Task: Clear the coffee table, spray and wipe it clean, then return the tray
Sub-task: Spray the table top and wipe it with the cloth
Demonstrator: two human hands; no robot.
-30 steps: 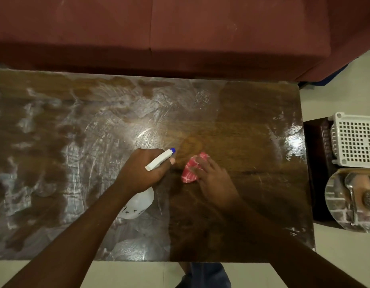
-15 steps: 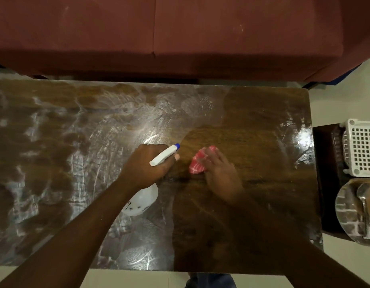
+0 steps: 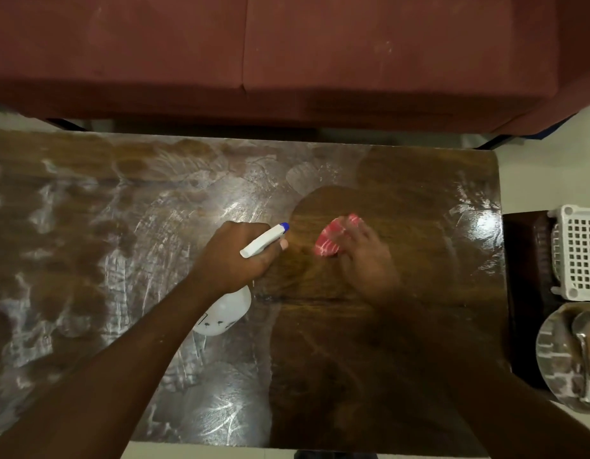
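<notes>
Two grips shared the work: left hand (image 3: 234,256) curled round the white plastic spray bottle (image 3: 227,309) for spraying; right hand (image 3: 366,263), fingers flat, pressed a red-and-white cloth (image 3: 328,241) onto the brown wooden desk (image 3: 403,376); round metal tray (image 3: 548,359) stood aside.

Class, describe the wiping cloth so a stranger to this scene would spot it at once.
Find the glossy brown wooden coffee table before the dark red sofa. On its right half, partly under the right hand, lies a small bunched red-and-white cloth. It is the only red thing on the tabletop; the neighbouring spray bottle in the left hand is white with a blue tip.
</notes>
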